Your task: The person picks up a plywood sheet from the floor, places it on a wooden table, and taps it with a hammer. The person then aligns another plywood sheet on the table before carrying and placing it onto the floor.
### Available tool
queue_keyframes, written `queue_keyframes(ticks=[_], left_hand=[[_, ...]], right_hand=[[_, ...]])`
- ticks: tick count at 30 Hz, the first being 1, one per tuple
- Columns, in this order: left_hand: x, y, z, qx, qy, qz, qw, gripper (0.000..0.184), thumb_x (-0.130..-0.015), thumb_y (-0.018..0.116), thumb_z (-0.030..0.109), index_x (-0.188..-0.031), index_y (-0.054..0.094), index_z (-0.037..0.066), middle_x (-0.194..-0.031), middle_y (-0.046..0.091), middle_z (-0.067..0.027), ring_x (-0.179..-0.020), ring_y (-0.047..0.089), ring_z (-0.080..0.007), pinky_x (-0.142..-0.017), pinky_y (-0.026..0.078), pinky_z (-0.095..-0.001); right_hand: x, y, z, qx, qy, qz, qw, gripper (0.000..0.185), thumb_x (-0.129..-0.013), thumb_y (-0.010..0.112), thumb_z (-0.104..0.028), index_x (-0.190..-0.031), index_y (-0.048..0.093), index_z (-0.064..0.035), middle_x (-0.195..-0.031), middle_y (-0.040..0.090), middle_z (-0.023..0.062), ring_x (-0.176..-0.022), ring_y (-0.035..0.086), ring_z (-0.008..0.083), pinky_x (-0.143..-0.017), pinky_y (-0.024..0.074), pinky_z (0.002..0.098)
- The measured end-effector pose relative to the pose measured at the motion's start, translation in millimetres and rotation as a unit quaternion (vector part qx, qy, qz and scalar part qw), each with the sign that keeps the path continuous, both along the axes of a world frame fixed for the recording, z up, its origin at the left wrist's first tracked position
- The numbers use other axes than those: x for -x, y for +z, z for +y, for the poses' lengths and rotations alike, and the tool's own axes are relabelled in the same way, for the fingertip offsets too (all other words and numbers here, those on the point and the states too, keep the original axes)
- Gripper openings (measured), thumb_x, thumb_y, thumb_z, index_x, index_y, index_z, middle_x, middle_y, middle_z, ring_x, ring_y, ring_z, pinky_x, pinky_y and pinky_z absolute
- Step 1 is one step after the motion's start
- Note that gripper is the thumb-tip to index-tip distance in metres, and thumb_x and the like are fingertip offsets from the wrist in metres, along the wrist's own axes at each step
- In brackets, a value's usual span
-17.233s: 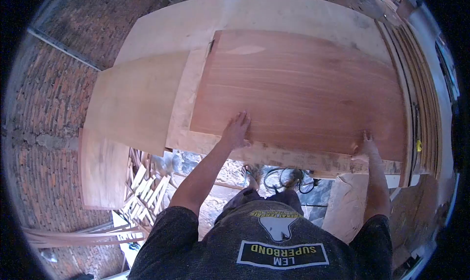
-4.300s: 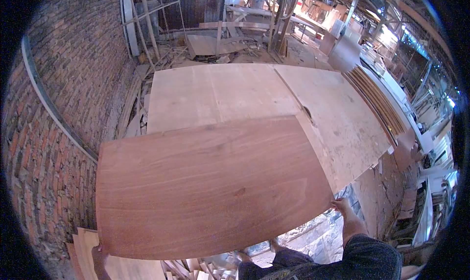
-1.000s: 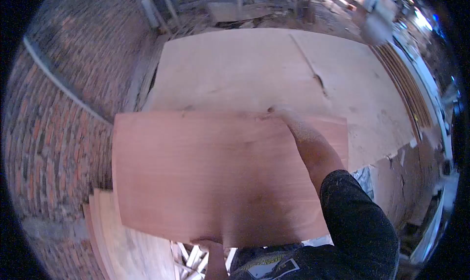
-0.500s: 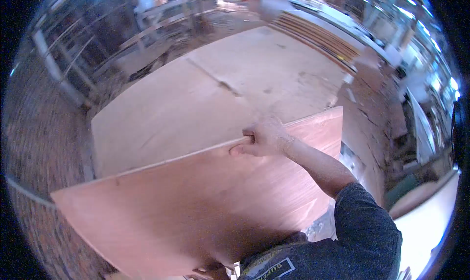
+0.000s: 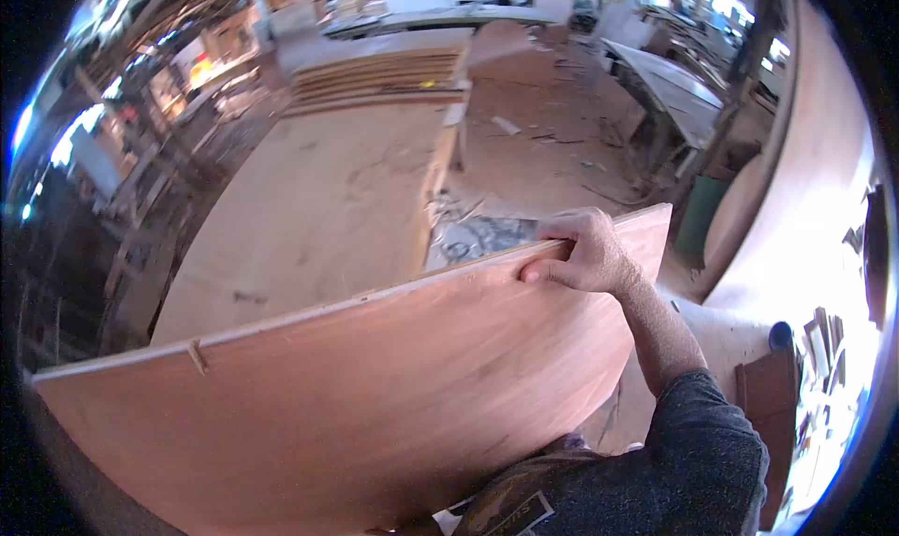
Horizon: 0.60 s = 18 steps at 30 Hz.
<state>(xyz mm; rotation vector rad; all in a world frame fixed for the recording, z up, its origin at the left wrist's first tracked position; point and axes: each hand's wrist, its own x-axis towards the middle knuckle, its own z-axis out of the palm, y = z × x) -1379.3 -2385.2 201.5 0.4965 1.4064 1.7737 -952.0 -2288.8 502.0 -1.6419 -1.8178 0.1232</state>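
Observation:
A large reddish plywood sheet [image 5: 346, 396] stands tilted on edge across the front of my body. My right hand [image 5: 585, 252] is clamped over its top edge, thumb on the near face and fingers over the far side. My left hand cannot be made out; the lower part of the sheet and the bottom of the view hide where it would be. Beyond the sheet lies a pale plywood panel [image 5: 318, 190] on the work surface, its right edge beside the floor.
A stack of thin boards [image 5: 375, 77] lies at the panel's far end. To the right are a low table [image 5: 670, 82], a green drum [image 5: 702, 213], a tall leaning panel [image 5: 805, 161] and a brown bin [image 5: 770, 396]. Dusty floor [image 5: 562, 133] runs between.
The reddish sheet has gone from lying flat to standing on edge, gripped at the top by my right hand. My view has swung right, away from the brick wall. My left hand has dropped from sight.

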Motion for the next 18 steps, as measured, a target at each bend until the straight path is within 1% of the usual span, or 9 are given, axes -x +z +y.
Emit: queue_keyframes(ticks=[4,7,8,9,11,13,14,16,18], left_hand=[[-132,13,35,-0.034,-0.087,0.005,0.996,0.067,-0.095,0.047,0.054,-0.134,0.049,0.000,-0.132,0.055,-0.0186,-0.118,0.055,-0.0352,-0.100,0.045,-0.0459],[-221,22,61,-0.050,-0.165,0.001,0.985,0.066,-0.095,0.048,0.053,-0.134,0.050,0.000,-0.132,0.055,-0.0187,-0.118,0.055,-0.0350,-0.099,0.045,-0.0457],[-255,26,69,-0.060,-0.193,-0.001,0.979,0.065,-0.095,0.048,0.053,-0.134,0.050,0.000,-0.132,0.056,-0.0187,-0.118,0.055,-0.0349,-0.099,0.045,-0.0457],[-281,29,77,-0.073,-0.225,0.007,0.971,0.065,-0.095,0.049,0.053,-0.133,0.050,0.000,-0.132,0.056,-0.0188,-0.118,0.055,-0.0349,-0.099,0.045,-0.0456],[-329,32,93,-0.100,-0.283,0.027,0.953,0.064,-0.095,0.049,0.052,-0.133,0.050,0.000,-0.131,0.056,-0.0188,-0.117,0.055,-0.0347,-0.099,0.045,-0.0455],[-374,29,119,-0.115,-0.353,-0.019,0.928,0.064,-0.095,0.050,0.052,-0.133,0.051,0.000,-0.131,0.056,-0.0189,-0.117,0.055,-0.0346,-0.099,0.045,-0.0454],[-400,23,137,-0.081,-0.368,-0.213,0.901,0.059,-0.096,0.051,0.048,-0.133,0.050,0.001,-0.131,0.056,-0.0177,-0.118,0.055,-0.0336,-0.099,0.045,-0.0438],[-436,-9,187,0.004,-0.447,-0.241,0.861,0.054,-0.097,0.052,0.044,-0.132,0.051,0.003,-0.134,0.054,-0.0149,-0.123,0.051,-0.0301,-0.103,0.041,-0.0439],[-489,-9,218,0.019,-0.511,-0.192,0.837,0.050,-0.099,0.051,0.036,-0.136,0.045,0.004,-0.133,0.054,-0.0120,-0.123,0.051,-0.0275,-0.103,0.041,-0.0450]], right_hand=[[-164,5,-36,-0.082,-0.067,-0.025,0.994,0.061,-0.063,0.084,-0.054,-0.072,0.062,0.0023,-0.060,0.051,0.0111,-0.057,0.053,0.0228,-0.054,0.0416,0.0345],[-258,20,-63,-0.039,-0.173,0.012,0.984,0.059,-0.065,0.083,-0.052,-0.072,0.062,0.0026,-0.059,0.048,0.0097,-0.055,0.049,0.0204,-0.053,0.0397,0.0338],[-302,22,-75,-0.076,-0.186,0.006,0.979,0.059,-0.067,0.082,-0.052,-0.070,0.059,0.0033,-0.059,0.045,0.0094,-0.054,0.047,0.0189,-0.053,0.0392,0.0342],[-336,25,-89,-0.066,-0.232,-0.005,0.970,0.056,-0.067,0.081,-0.054,-0.069,0.064,-0.0009,-0.062,0.058,0.0132,-0.058,0.060,0.0298,-0.056,0.0446,0.0388],[-382,29,-108,-0.104,-0.270,0.073,0.954,0.056,-0.068,0.081,-0.051,-0.066,0.060,0.0003,-0.057,0.054,0.0114,-0.052,0.055,0.0227,-0.052,0.0417,0.0374],[-426,35,-127,-0.086,-0.355,0.032,0.930,0.054,-0.070,0.080,-0.047,-0.064,0.058,0.0009,-0.054,0.047,0.0088,-0.051,0.047,0.0151,-0.048,0.0378,0.0355],[-445,36,-134,-0.089,-0.383,0.025,0.919,0.053,-0.072,0.079,-0.046,-0.063,0.057,0.0012,-0.053,0.045,0.0075,-0.051,0.044,0.0139,-0.047,0.0363,0.0348],[-476,34,-142,-0.097,-0.430,-0.006,0.898,0.054,-0.076,0.075,-0.044,-0.060,0.050,0.0003,-0.053,0.037,0.0022,-0.053,0.037,0.0110,-0.046,0.0303,0.0331],[-510,29,-146,-0.105,-0.470,-0.041,0.876,0.057,-0.080,0.070,-0.047,-0.059,0.044,-0.0014,-0.054,0.032,-0.0014,-0.054,0.032,0.0101,-0.046,0.0260,0.0328]])
